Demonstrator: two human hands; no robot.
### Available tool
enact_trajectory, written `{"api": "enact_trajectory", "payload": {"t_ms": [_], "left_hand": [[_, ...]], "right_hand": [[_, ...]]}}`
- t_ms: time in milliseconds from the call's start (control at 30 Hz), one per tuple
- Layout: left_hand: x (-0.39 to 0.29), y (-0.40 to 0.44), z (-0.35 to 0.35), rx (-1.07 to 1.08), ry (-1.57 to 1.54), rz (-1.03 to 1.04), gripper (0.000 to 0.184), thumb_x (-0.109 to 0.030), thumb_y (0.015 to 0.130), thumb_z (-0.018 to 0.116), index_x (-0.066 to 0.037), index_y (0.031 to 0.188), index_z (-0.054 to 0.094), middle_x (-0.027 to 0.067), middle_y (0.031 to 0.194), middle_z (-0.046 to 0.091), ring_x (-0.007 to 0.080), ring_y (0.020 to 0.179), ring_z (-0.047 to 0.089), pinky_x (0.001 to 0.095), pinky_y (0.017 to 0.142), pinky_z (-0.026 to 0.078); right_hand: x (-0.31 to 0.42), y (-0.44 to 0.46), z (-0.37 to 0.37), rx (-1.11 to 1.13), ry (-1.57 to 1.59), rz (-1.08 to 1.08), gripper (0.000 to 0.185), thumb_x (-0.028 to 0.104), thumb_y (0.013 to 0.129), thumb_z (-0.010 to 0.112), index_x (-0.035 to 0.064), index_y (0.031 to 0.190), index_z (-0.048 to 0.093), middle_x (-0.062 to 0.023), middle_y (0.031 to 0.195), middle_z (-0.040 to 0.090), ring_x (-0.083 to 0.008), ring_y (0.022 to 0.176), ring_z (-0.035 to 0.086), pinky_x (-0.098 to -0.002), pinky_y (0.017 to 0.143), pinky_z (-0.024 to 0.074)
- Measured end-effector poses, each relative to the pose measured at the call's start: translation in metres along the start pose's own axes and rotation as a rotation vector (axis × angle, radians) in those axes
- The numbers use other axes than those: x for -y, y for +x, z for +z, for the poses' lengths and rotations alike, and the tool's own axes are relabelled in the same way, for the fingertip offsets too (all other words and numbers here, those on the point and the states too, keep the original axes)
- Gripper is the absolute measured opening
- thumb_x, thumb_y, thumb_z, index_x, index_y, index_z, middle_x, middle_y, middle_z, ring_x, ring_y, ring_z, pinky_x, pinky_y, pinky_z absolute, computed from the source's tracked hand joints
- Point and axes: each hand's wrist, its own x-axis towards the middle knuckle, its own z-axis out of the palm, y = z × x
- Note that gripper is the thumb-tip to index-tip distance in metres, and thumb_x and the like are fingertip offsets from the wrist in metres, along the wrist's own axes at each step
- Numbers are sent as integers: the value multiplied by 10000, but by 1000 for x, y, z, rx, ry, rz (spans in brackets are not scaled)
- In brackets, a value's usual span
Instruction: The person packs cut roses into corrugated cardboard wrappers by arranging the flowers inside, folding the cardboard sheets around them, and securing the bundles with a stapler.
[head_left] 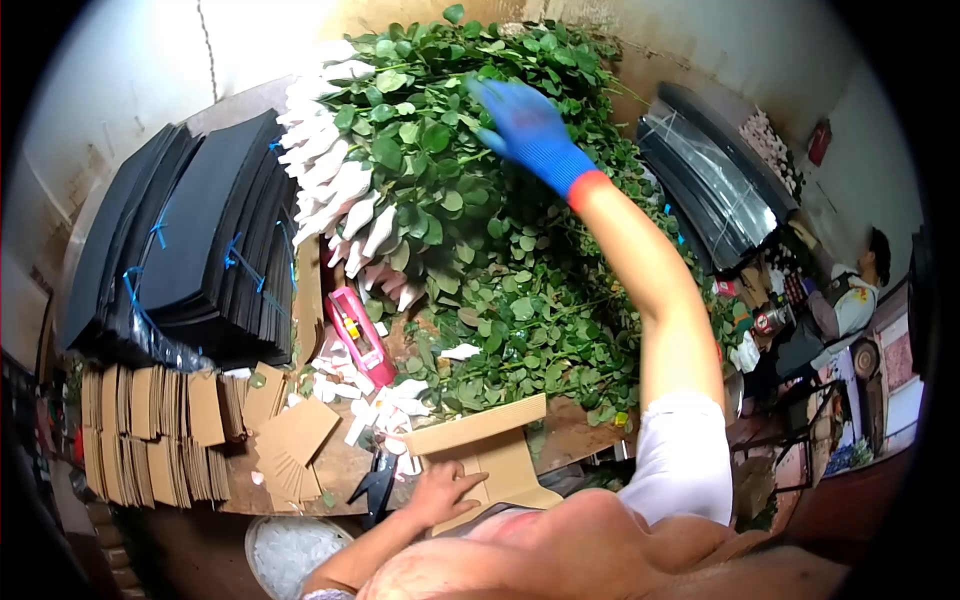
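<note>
My right hand (pixel 527 127), in a blue glove with a red cuff, reaches over the far part of a big heap of leafy green stems (pixel 510 290). Its fingers look stretched out and slightly blurred, with nothing seen in them. On the left of the heap, pale sleeves (pixel 330 185) cover the flower heads in a stack. Close to my body, my bare left hand (pixel 447 494) lies with fingers apart on a folded piece of cardboard (pixel 505 465). Beside that hand is a black tool (pixel 376 487), possibly a stapler or clamp.
A pink tape dispenser (pixel 360 337) stands among white scraps (pixel 393 408). Cardboard pieces (pixel 160 435) are stacked at left, below tied black sheets (pixel 205 230). A white bucket (pixel 258 560) sits below the table edge. More black sheets (pixel 710 175) and another person (pixel 850 300) are at right.
</note>
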Motion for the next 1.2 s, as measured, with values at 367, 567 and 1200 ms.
{"api": "enact_trajectory", "payload": {"t_ms": [367, 567, 1200], "left_hand": [[-1, 1, 3, 65, -15, -74, 574, -86, 837, 633, -298, 1370, 641, 89, 1015, 547, 297, 968, 587, 431, 806, 499], [-7, 5, -17, 29, -36, -70, 550, -98, 862, 600, -302, 1370, 641, 98, 1014, 545, 312, 975, 597, 432, 787, 515], [-7, -3, -2, -45, -14, -36, 569, -388, 792, 791, -270, 1331, 653, 97, 1069, 530, 318, 1016, 530, 440, 879, 456]], "right_hand": [[30, 127, 105, 510, -206, 211, 483, 230, 925, 688, 156, 1379, 543, -120, 1411, 576, -294, 1265, 598, -488, 1029, 452], [20, 98, 128, 274, -215, 190, 414, 171, 953, 580, 155, 1366, 563, -152, 1225, 663, -290, 1142, 665, -465, 975, 509], [73, 47, -3, 115, -298, 85, 151, 217, 929, 556, 182, 1043, 648, -57, 902, 704, -252, 820, 708, -443, 642, 515]]}}
